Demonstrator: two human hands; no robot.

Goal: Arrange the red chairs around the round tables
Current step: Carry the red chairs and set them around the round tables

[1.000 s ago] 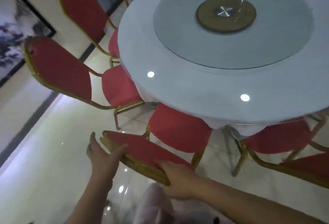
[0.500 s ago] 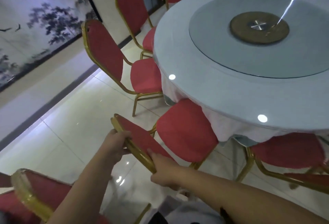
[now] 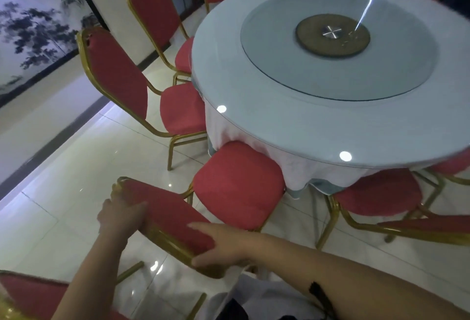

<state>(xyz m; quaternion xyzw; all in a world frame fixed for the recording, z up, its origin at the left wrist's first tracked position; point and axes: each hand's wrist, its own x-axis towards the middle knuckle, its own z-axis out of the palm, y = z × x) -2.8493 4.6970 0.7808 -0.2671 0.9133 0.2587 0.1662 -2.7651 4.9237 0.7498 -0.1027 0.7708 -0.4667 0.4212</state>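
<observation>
A red chair with a gold frame stands right in front of me, its seat (image 3: 239, 187) partly tucked under the round table (image 3: 318, 126). My left hand (image 3: 122, 214) grips the left end of its backrest top (image 3: 167, 215). My right hand (image 3: 223, 243) grips the right end of that same backrest. The table has a white cloth and a glass turntable (image 3: 338, 47) in its middle.
More red chairs ring the table: one at left (image 3: 119, 78), one behind it (image 3: 155, 6), one at right (image 3: 376, 197). Another chair back (image 3: 33, 296) sits at the bottom left corner. Glossy white floor tiles (image 3: 63, 192) stretch to the left; a painted wall panel (image 3: 33, 27) is beyond.
The view has swung right and lifted, so the table now sits further right. Both hands stay on the chair backrest, and the seat sits a little further under the table edge.
</observation>
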